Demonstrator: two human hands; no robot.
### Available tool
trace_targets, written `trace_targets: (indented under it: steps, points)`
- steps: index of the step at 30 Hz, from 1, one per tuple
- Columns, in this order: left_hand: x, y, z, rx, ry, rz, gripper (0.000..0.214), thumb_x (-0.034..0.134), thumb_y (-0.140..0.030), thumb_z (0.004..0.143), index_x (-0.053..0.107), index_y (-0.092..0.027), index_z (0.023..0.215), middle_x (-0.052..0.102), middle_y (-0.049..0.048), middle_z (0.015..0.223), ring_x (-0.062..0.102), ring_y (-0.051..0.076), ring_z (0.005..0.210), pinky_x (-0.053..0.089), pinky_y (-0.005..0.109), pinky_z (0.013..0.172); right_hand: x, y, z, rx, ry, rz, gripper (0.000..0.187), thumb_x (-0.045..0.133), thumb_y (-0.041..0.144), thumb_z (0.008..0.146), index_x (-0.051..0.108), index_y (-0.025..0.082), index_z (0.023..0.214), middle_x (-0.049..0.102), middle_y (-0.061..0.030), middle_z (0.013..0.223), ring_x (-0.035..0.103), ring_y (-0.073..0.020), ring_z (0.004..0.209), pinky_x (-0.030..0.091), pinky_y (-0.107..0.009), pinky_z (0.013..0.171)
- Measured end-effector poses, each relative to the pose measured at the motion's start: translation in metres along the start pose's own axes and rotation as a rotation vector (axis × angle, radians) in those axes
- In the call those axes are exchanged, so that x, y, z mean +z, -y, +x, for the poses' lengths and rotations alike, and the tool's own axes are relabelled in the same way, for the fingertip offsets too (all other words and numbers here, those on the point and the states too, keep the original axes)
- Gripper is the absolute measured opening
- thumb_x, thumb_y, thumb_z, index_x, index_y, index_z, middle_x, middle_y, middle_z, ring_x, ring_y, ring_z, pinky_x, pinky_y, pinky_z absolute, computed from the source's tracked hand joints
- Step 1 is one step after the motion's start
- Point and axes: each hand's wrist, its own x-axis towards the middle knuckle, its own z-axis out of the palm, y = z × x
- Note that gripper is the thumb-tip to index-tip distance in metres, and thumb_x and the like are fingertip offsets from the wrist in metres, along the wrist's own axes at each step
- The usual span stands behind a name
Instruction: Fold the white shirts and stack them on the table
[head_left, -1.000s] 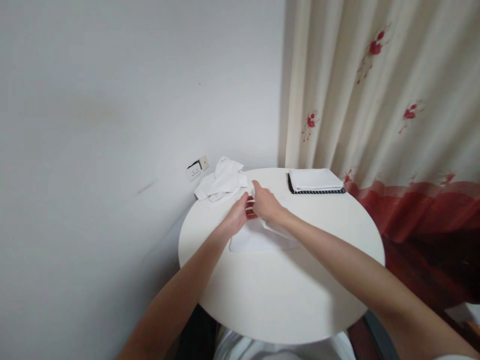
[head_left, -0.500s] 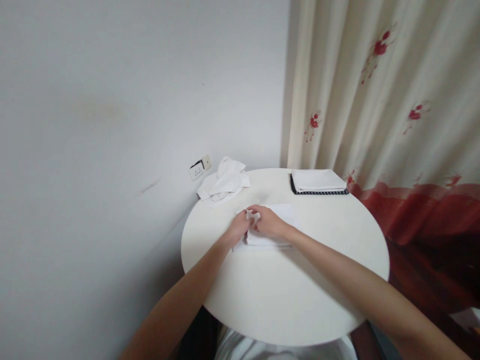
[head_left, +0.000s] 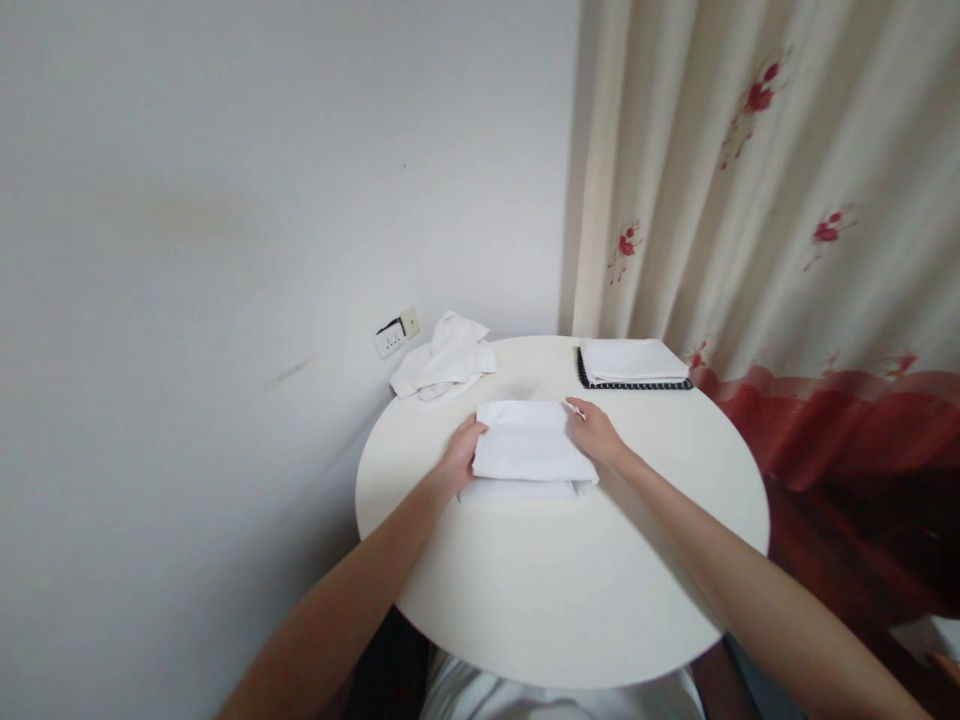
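A folded white cloth (head_left: pixel 529 450) lies flat near the middle of the round white table (head_left: pixel 562 590). My left hand (head_left: pixel 459 458) is at its left edge, fingers curled onto the fold. My right hand (head_left: pixel 594 433) holds the cloth's far right corner, fingers closed over the edge with one fingertip pointing along it. Both forearms reach in from the bottom of the view.
A crumpled white cloth (head_left: pixel 442 362) sits at the table's far left rim by a wall socket (head_left: pixel 395 337). A folded white cloth on a black-edged pad (head_left: pixel 634 363) lies at the far right. A cream and red curtain (head_left: pixel 757 240) hangs behind.
My hands, which were together over the middle of the cloth, have moved apart to its left and right edges. The cloth now lies folded flat and smooth.
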Motion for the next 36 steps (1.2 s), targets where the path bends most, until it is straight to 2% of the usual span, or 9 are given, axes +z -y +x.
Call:
trace_targets:
  steps: [6,12,14,18,24,28,31,33,36]
  points:
    - [-0.01,-0.005,-0.002,-0.021,-0.015,0.063,0.033,0.06,-0.028,0.069,0.062,-0.019,0.1,0.071,0.0014,0.083,0.07,0.02,0.076,0.052,0.027,0.065,0.015,0.005,-0.003,-0.046,0.062,0.042,0.047,0.048,0.025,0.093,0.06,0.016,0.138,0.054,-0.0129,0.147,0.041,-0.0235,0.143,0.026,-0.043,0.122]
    - [-0.025,-0.017,-0.005,0.216,-0.152,0.517,0.028,0.058,-0.011,0.069,0.065,-0.016,0.095,0.074,0.0061,0.095,0.068,0.022,0.089,0.049,0.026,0.072,0.026,0.009,-0.006,-0.067,0.104,0.027,0.05,0.044,0.025,0.095,0.056,0.011,0.142,0.041,-0.0141,0.157,0.032,-0.0229,0.149,0.022,-0.04,0.123]
    - [-0.031,-0.018,-0.005,0.226,-0.156,0.603,0.031,0.061,-0.009,0.07,0.065,-0.016,0.1,0.074,0.006,0.092,0.068,0.022,0.086,0.049,0.027,0.076,0.028,0.01,-0.007,-0.079,0.119,0.01,0.051,0.045,0.025,0.095,0.056,0.01,0.142,0.039,-0.0154,0.158,0.031,-0.0241,0.149,0.021,-0.041,0.124]
    - [-0.04,-0.014,-0.001,0.205,-0.148,0.702,0.033,0.066,-0.012,0.074,0.063,-0.016,0.106,0.069,0.002,0.076,0.066,0.021,0.073,0.049,0.029,0.074,0.032,0.012,-0.007,-0.074,0.136,-0.025,0.052,0.049,0.026,0.094,0.055,0.01,0.143,0.034,-0.0148,0.161,0.028,-0.0254,0.15,0.021,-0.041,0.124]
    - [-0.046,-0.003,0.012,0.315,-0.2,0.907,0.029,0.07,-0.016,0.074,0.066,-0.02,0.102,0.066,0.0006,0.076,0.066,0.023,0.08,0.049,0.033,0.085,0.03,0.013,-0.008,-0.106,0.175,-0.112,0.056,0.052,0.022,0.09,0.052,0.009,0.144,0.03,-0.0171,0.162,0.024,-0.0289,0.151,0.021,-0.044,0.124]
    - [-0.046,-0.01,0.016,0.377,-0.251,0.99,0.038,0.067,-0.017,0.077,0.065,-0.018,0.115,0.069,0.0107,0.108,0.066,0.027,0.103,0.046,0.038,0.101,0.029,0.013,-0.01,-0.136,0.17,-0.159,0.056,0.052,0.02,0.088,0.052,0.011,0.144,0.033,-0.0158,0.161,0.023,-0.0291,0.152,0.022,-0.047,0.123]
    - [-0.034,-0.021,0.015,0.562,-0.279,1.031,0.051,0.057,-0.016,0.084,0.055,-0.014,0.136,0.055,0.0176,0.141,0.054,0.028,0.129,0.035,0.041,0.115,0.029,0.014,-0.012,-0.133,0.171,-0.167,0.059,0.052,0.021,0.088,0.049,0.01,0.146,0.034,-0.0162,0.161,0.021,-0.0289,0.152,0.022,-0.046,0.123]
    - [-0.018,-0.02,0.012,0.679,-0.161,1.103,0.052,0.052,-0.018,0.089,0.052,-0.016,0.142,0.049,0.0158,0.151,0.042,0.028,0.142,0.026,0.043,0.121,0.029,0.015,-0.012,-0.132,0.173,-0.167,0.059,0.051,0.021,0.088,0.048,0.011,0.146,0.035,-0.0161,0.16,0.021,-0.0291,0.152,0.023,-0.047,0.123]
    - [0.006,-0.004,0.007,0.593,0.059,1.287,0.051,0.046,-0.026,0.096,0.047,-0.018,0.147,0.041,0.0153,0.157,0.03,0.03,0.149,0.017,0.05,0.122,0.028,0.016,-0.012,-0.121,0.168,-0.177,0.06,0.051,0.022,0.088,0.047,0.008,0.147,0.033,-0.018,0.16,0.022,-0.0301,0.152,0.023,-0.047,0.123]
